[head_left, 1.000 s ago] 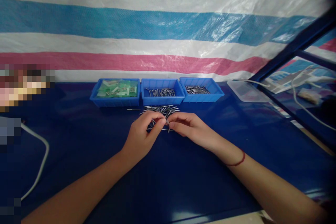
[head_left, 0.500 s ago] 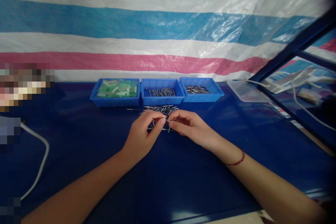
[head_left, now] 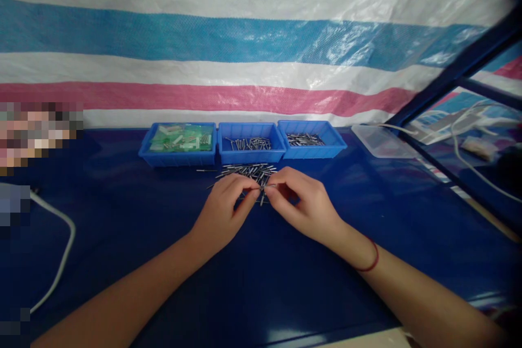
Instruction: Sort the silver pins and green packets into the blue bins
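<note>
My left hand [head_left: 223, 202] and my right hand [head_left: 306, 202] meet over a pile of thin metal rods [head_left: 247, 172] on the blue table. Thumb and forefinger are pinched together on each hand. A small thin metal rod [head_left: 262, 188] spans the short gap between the fingertips, and both pinches appear to grip it. Its ends are mostly covered by my fingers. Just behind the pile stand a blue bin with loose metal pins [head_left: 252, 155] and, to its right, another blue bin [head_left: 316, 151] with similar short metal pieces.
A third blue bin [head_left: 177, 159] at the left holds green plastic bags with small parts. One rod [head_left: 206, 170] lies apart from the pile. A clear plastic lid [head_left: 381, 141] rests at right. White cable [head_left: 70, 234] curves at left, near a blurred-out person.
My right hand has turned slightly, its fingers now more arched, and a little more of the rod shows between the fingertips. My left hand has shifted only slightly.
</note>
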The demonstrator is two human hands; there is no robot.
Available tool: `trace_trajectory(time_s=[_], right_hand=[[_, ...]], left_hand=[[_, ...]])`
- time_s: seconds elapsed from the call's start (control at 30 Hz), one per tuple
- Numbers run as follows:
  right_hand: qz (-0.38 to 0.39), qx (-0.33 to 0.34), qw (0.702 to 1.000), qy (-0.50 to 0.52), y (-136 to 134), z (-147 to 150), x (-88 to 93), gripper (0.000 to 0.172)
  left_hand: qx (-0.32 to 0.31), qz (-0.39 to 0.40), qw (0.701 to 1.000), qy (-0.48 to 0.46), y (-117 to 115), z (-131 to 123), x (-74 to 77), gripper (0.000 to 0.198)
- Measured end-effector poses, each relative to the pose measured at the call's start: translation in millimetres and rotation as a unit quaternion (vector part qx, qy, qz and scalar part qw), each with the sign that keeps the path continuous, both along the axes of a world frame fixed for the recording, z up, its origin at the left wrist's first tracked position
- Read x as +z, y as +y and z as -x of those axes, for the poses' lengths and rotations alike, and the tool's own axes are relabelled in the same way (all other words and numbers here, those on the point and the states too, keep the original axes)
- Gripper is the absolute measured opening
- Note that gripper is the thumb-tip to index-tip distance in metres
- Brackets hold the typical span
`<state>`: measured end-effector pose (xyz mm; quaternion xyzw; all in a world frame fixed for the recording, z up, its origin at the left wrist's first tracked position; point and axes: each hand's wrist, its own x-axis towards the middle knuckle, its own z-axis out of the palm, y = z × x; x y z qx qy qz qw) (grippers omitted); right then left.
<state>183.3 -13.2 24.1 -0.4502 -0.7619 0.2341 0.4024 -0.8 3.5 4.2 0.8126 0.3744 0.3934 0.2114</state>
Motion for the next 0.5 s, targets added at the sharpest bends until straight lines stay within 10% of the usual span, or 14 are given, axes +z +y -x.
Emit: trace_trajectory(time_s=[0.2,0.4,0.5], right_hand=[[0.090,-0.090,0.984,0.127,12.7,-8.3,1.4,0.026],[0.237,-0.204,0.834,0.454,48.5,-41.8,-2.8,0.032],[0.261,-0.209,0.812,0.478,52.7,-46.1,-4.1,0.032]], left_hand=[[0.026,-0.012,0.998,0.054,-1.5,0.3,-0.4,0.013],[0.078,-0.013,0.990,0.121,-3.4,-1.5,-0.2,0.019],[0.090,-0.026,0.985,0.142,-3.9,-1.8,-3.2,0.023]])
